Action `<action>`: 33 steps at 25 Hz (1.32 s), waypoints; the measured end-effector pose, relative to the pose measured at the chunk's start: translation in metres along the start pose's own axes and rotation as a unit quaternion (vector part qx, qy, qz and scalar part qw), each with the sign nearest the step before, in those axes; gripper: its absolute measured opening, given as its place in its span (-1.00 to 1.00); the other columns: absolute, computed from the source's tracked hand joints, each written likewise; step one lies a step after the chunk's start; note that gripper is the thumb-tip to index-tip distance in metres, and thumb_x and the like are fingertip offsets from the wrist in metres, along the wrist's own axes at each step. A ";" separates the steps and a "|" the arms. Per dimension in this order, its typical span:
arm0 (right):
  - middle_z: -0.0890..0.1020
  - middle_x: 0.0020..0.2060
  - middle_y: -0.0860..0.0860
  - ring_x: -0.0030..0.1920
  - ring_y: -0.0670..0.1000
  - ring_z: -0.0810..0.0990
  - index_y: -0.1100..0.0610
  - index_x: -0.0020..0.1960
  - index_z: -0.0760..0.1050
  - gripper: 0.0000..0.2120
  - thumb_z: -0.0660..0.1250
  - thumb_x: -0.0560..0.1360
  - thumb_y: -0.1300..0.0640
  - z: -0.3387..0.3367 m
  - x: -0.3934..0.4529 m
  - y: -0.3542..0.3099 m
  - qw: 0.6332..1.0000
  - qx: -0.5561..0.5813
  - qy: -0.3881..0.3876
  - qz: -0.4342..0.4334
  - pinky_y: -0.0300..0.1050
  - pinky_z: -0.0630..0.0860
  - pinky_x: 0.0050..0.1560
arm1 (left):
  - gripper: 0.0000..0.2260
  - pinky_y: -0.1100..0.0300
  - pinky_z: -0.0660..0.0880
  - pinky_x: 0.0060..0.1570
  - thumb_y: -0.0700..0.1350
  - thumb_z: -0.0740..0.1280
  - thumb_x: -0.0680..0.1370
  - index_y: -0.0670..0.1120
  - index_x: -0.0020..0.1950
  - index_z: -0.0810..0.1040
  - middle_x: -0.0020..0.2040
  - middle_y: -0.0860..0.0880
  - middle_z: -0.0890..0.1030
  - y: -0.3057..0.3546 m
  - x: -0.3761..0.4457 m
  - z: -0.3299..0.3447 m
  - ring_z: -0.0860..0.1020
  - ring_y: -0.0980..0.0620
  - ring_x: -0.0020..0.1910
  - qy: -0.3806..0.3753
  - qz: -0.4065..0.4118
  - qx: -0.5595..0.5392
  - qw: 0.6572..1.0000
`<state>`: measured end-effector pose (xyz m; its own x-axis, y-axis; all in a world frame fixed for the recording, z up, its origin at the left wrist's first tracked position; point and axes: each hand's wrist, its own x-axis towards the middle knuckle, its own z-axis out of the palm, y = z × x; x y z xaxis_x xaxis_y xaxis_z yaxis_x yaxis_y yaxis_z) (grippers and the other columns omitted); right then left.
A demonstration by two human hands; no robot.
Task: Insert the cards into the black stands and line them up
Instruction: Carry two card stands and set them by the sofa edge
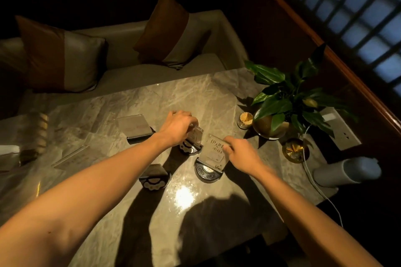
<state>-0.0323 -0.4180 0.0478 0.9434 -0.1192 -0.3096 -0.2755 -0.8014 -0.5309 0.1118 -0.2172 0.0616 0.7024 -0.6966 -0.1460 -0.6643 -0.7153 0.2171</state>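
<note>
Several clear cards stand in black stands on the marble table [134, 212]. My left hand [176, 127] grips the top of a clear card [195, 137] seated in a round black stand [189, 149] at the table's middle. My right hand [239, 153] pinches the right edge of a printed card [213, 151] upright in another black stand [207, 172]. A third stand with a card [154, 176] sits nearer me on the left. Farther left, a wider card in a stand [136, 127] stands alone. A loose clear card [72, 157] lies flat at the left.
A potted plant [282, 106] in a brass pot, a toothpick holder [245, 120] and a small brass dish [295, 149] crowd the right side. A white cylinder [345, 172] with a cable lies at the right edge. A cushioned bench [152, 71] runs behind the table.
</note>
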 end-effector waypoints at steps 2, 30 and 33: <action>0.68 0.01 0.01 0.00 -0.01 0.61 0.09 0.17 0.58 -0.82 0.24 0.65 0.12 -0.012 0.015 0.007 1.000 0.015 -0.007 0.000 -0.10 0.52 -0.10 | -0.80 0.00 0.32 0.19 -0.15 0.39 0.53 0.12 0.09 0.63 0.01 0.08 0.59 -0.001 0.003 -0.003 0.52 -0.01 0.11 -0.015 -0.005 -0.002 1.000; 0.68 0.16 0.02 0.16 0.02 0.63 0.04 0.25 0.54 -0.79 0.28 0.64 0.10 -0.209 0.137 -0.067 0.985 -0.078 0.061 -0.144 0.02 0.60 0.12 | -0.82 0.03 0.58 0.11 -0.02 0.45 0.53 -0.04 0.09 0.71 0.02 0.00 0.72 -0.022 0.063 -0.118 0.64 0.06 0.02 0.142 -0.128 -0.240 0.952; 0.66 0.16 0.03 0.17 0.02 0.62 0.06 0.26 0.53 -0.79 0.27 0.64 0.13 -0.251 0.182 -0.050 0.984 -0.063 0.068 -0.150 -0.03 0.59 0.09 | -0.84 0.03 0.59 0.11 -0.03 0.47 0.51 -0.03 0.06 0.72 -0.02 0.02 0.73 -0.014 0.113 -0.127 0.66 0.09 -0.02 0.184 -0.157 -0.253 0.937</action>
<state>0.1998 -0.5469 0.2164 0.9972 0.0637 -0.0404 0.0367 -0.8779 -0.4775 0.2333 -0.2789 0.1646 0.9455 -0.3228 0.0436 -0.2690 -0.6985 0.6632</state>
